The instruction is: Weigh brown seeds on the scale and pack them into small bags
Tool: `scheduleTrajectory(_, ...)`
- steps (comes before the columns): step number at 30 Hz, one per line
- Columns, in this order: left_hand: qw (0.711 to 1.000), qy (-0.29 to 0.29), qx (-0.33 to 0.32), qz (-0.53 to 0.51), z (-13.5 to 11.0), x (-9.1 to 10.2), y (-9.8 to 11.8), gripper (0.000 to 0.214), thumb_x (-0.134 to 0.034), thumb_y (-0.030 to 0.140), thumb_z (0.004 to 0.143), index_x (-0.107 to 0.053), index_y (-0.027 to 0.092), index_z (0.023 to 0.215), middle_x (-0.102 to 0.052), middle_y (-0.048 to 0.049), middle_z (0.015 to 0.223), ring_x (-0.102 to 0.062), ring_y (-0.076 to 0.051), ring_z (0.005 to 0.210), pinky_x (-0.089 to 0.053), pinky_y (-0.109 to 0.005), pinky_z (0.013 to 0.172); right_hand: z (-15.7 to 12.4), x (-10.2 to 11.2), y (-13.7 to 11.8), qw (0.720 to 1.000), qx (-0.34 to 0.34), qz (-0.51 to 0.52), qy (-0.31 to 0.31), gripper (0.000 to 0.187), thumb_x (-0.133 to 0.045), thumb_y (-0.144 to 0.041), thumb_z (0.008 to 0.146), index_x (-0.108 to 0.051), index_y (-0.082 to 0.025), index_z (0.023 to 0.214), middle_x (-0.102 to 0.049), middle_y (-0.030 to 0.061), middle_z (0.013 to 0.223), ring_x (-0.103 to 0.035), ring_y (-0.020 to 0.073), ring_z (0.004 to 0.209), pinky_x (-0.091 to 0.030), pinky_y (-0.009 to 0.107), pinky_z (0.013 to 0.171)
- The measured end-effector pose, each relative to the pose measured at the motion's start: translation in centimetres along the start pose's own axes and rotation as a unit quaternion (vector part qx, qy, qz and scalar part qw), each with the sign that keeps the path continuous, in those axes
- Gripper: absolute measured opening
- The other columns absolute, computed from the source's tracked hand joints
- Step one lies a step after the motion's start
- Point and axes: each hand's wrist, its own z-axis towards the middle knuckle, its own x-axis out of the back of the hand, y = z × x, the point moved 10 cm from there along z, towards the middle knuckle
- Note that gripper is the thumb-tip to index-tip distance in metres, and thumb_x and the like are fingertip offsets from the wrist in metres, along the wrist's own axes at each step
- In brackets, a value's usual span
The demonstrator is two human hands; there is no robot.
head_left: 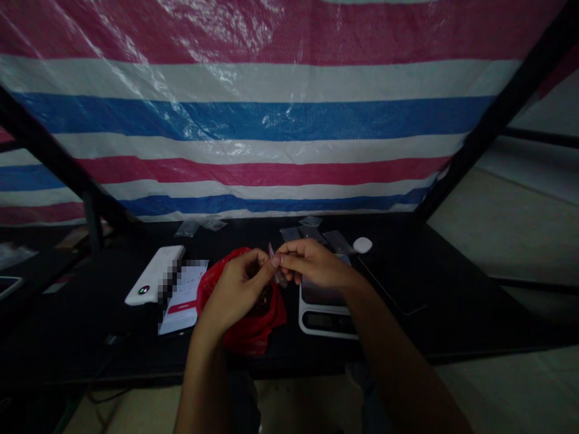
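Note:
My left hand (pixel 239 286) is closed, thumb against fingers, pinching a small clear plastic bag (pixel 281 279) with a reddish edge. From the other side my right hand (pixel 312 262) pinches the same little bag, its fingertips almost touching those of the left. What the small bag contains is too dim to tell. Below my left hand lies an opened red plastic bag (pixel 251 340), with small dark brown pieces (pixel 263 301) inside it. A white digital scale (pixel 307 320) with a dark display sits under my right hand and forearm, which hide part of its top.
Several small clear bags (pixel 337 241) lie along the back of the black table (pixel 298 355). At right are a white rounded object (pixel 362 245) and a dark flat tablet-like device (pixel 393 286). At left are a white device (pixel 154 277) and a lit phone-like screen (pixel 187 295). Striped sheeting (pixel 289 120) hangs behind.

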Motion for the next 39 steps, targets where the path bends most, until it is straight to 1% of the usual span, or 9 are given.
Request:
scheduleTrajectory(8,0.999,-0.041,-0.026,0.024,0.0,-0.3,-0.4,0.032,-0.05,0.047,0.095,-0.062,0.021,0.08,-0.065,-0.0012,0.078,-0.06,-0.017,0.073,-0.048,-0.028,0.07,-0.5,-0.2,-0.1,0.997,-0.01,-0.07,-0.002,0.014,-0.057,-0.024,0.095,-0.061,-0.017,0.084,-0.057,-0.004,0.065,-0.052,0.0093,0.056,-0.041,0.021,0.053)
scheduleTrajectory(14,1.0,0.004,-0.009,-0.002,0.2,0.4,-0.7,0.023,-0.051,0.036,0.087,-0.053,0.021,0.07,-0.056,0.0026,0.066,-0.053,-0.015,0.062,-0.044,-0.025,0.059,-0.5,0.6,-1.1,0.989,0.032,-0.138,0.049,0.013,-0.054,-0.017,0.09,-0.058,-0.018,0.078,-0.063,-0.0014,0.07,-0.06,0.012,0.066,-0.042,0.022,0.06)
scheduleTrajectory(19,0.998,0.057,0.017,0.035,-0.4,2.3,-0.6,0.028,-0.054,0.04,0.086,-0.05,0.022,0.066,-0.056,0.0035,0.062,-0.053,-0.015,0.059,-0.042,-0.025,0.055,-0.8,2.2,-1.3,0.974,0.024,-0.203,0.099,0.012,-0.056,-0.014,0.085,-0.059,-0.018,0.074,-0.068,0.0015,0.074,-0.062,0.014,0.07,-0.041,0.024,0.06)
scheduleTrajectory(21,0.998,0.043,0.003,0.048,-0.6,2.2,-0.2,0.026,-0.056,0.043,0.088,-0.055,0.022,0.074,-0.064,0.0016,0.072,-0.06,-0.017,0.067,-0.047,-0.027,0.062,-0.8,2.0,-1.4,0.976,0.023,-0.193,0.093,0.011,-0.055,-0.015,0.085,-0.06,-0.018,0.075,-0.069,0.0023,0.077,-0.064,0.0149,0.073,-0.043,0.024,0.062)
scheduleTrajectory(23,0.998,0.034,-0.027,0.051,-0.8,2.0,0.2,0.029,-0.069,0.045,0.082,-0.062,0.023,0.098,-0.071,-0.0018,0.096,-0.067,-0.02,0.087,-0.054,-0.031,0.077,-0.7,1.7,-1.4,0.981,0.024,-0.169,0.09,0.012,-0.053,-0.016,0.086,-0.061,-0.018,0.078,-0.07,0.0023,0.079,-0.066,0.0151,0.076,-0.045,0.024,0.063)
scheduleTrajectory(26,0.996,0.026,-0.056,0.061,-0.7,1.6,0.1,0.073,-0.086,0.041,0.069,-0.054,0.025,0.132,-0.067,-0.007,0.128,-0.065,-0.025,0.112,-0.052,-0.037,0.098,-0.5,1.1,-1.5,0.99,0.036,-0.112,0.077,0.013,-0.051,-0.016,0.087,-0.061,-0.018,0.079,-0.07,0.0018,0.08,-0.066,0.0146,0.076,-0.048,0.023,0.062)
scheduleTrajectory(30,0.998,-0.022,-0.023,0.055,-0.6,1.2,-1.4,0.044,-0.075,0.045,0.081,-0.064,0.022,0.117,-0.073,-0.0058,0.111,-0.07,-0.024,0.098,-0.056,-0.036,0.089,-0.1,0.5,-1.6,0.997,0.036,-0.051,0.053,0.013,-0.05,-0.015,0.087,-0.059,-0.018,0.078,-0.07,0.0022,0.08,-0.067,0.014,0.075,-0.05,0.022,0.06)
scheduleTrajectory(36,0.997,0.009,-0.024,0.079,-1.8,4.4,-1.6,0.047,-0.075,0.037,0.08,-0.062,0.021,0.122,-0.071,-0.0062,0.119,-0.068,-0.024,0.108,-0.054,-0.039,0.098,0.7,0.5,-0.2,0.994,0.008,-0.08,0.073,0.018,-0.048,-0.014,0.091,-0.06,-0.017,0.078,-0.068,0.0027,0.077,-0.065,0.0128,0.072,-0.046,0.02,0.056)
scheduleTrajectory(39,0.996,0.012,0.009,0.092,-2.5,6.0,-2.8,0.046,-0.073,0.04,0.081,-0.061,0.02,0.121,-0.071,-0.0077,0.117,-0.069,-0.025,0.103,-0.057,-0.041,0.093,0.8,-0.4,-0.6,0.989,0.055,-0.115,0.07,0.01,-0.055,-0.014,0.089,-0.063,-0.018,0.094,-0.071,0.0048,0.093,-0.067,0.0153,0.085,-0.053,0.026,0.069)
